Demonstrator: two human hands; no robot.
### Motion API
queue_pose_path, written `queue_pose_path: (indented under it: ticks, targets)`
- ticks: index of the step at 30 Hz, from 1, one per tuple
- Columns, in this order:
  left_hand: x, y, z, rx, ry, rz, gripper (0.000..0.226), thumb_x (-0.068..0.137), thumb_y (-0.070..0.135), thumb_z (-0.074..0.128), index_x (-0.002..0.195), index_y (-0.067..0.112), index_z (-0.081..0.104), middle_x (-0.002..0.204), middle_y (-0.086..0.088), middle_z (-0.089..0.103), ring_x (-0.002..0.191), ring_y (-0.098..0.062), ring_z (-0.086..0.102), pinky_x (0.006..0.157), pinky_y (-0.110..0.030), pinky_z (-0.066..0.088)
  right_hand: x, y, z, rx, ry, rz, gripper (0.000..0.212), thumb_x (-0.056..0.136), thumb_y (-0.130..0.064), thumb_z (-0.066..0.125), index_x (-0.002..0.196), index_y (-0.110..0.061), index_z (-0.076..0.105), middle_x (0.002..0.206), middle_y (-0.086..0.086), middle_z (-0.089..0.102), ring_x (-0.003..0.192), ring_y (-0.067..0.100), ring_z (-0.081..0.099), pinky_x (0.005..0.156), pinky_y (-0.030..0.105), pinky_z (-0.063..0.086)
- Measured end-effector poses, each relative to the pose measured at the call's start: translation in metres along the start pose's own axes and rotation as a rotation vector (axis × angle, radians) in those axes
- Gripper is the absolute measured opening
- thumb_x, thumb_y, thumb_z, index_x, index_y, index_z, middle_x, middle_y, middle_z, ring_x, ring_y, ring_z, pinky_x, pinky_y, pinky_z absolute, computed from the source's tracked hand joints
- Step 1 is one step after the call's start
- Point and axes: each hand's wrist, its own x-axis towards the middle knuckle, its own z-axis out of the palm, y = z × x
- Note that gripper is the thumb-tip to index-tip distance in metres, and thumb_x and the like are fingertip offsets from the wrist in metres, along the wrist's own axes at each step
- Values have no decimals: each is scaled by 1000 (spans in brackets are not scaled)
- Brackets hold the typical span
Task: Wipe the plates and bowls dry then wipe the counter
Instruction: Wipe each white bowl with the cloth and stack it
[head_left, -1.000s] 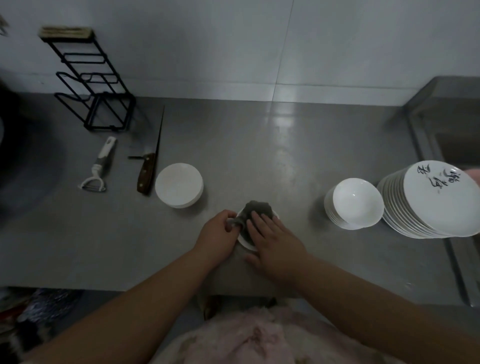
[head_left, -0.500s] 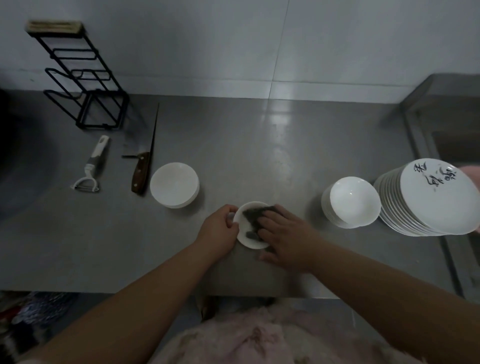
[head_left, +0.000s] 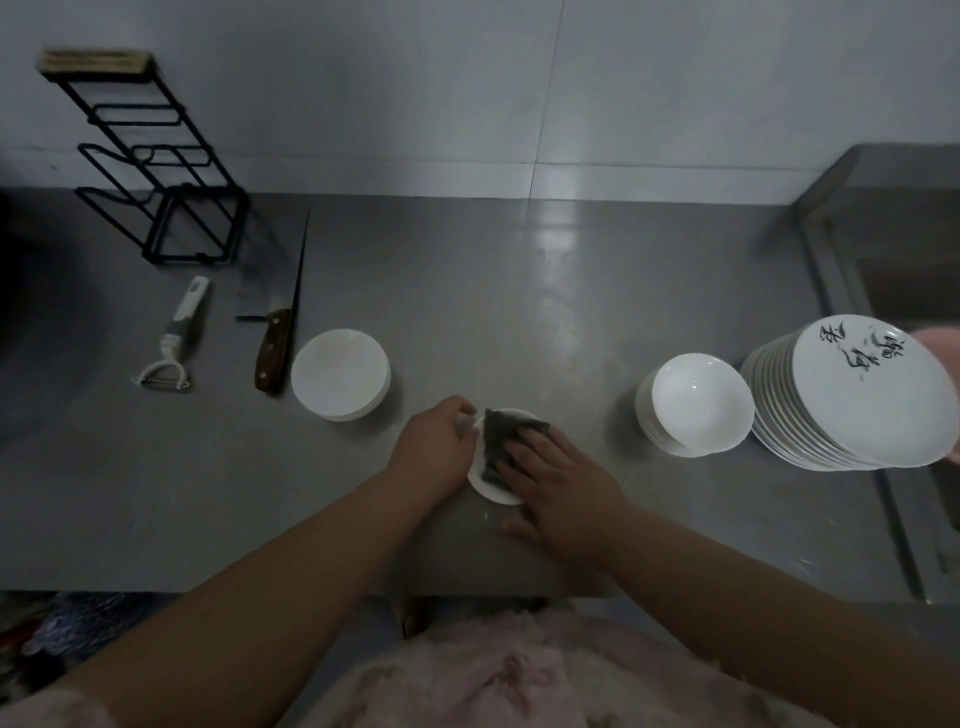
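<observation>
White dish (head_left: 493, 486) under dark cloth (head_left: 501, 439)

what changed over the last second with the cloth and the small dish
The right hand slid the dark cloth from the small dish's far rim back across its middle. The left hand kept gripping the dish's left rim. The bowl stacks, plates, knife and peeler stayed put.

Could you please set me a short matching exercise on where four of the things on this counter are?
Things:
1. dark cloth
2. knife
3. peeler
4. black wire rack

Places:
A. far left corner, by the wall
B. under the right hand, on the small dish
C. just left of the upturned bowls
D. left of the knife

Pairs: 1-B, 2-C, 3-D, 4-A
</observation>
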Motion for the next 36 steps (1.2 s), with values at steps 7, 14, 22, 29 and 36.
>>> queue_pose_path:
  ticks: [7,14,22,29,36]
  targets:
    - [-7,5,19,-119,44,-184,5,93,18,59,96,21,60,88,4,62,91,-21,62,76,-26,40,-2,-24,-2,90,35,220,75,96,-70,33,144,-19,59,149,13,56,142,35,46,121,53,31]
    - [-6,7,15,-66,-104,-186,15,88,30,63,100,24,57,93,4,63,87,-20,62,79,-31,48,-8,-6,3,33,95,94,68,96,-69,33,137,-26,66,139,7,64,136,35,53,121,55,28]
    - [2,12,21,-55,-26,-135,8,86,18,61,93,20,65,90,-3,69,88,-25,65,74,-28,45,-14,-11,1,103,44,181,71,96,-69,30,146,-26,58,155,10,50,149,34,36,123,49,9]
    - [-19,9,40,-329,-129,-352,28,71,32,65,97,20,65,94,-5,72,86,-27,71,83,-46,61,-16,-17,0,237,49,236,89,95,-76,-2,153,-29,47,161,12,40,152,36,27,126,53,4]
    - [8,20,14,-6,-63,-19,10,89,20,62,98,22,65,74,12,57,81,-22,61,68,-27,37,-17,-2,0,189,5,123,63,103,-60,20,158,-36,36,165,8,35,155,32,23,128,48,-2]
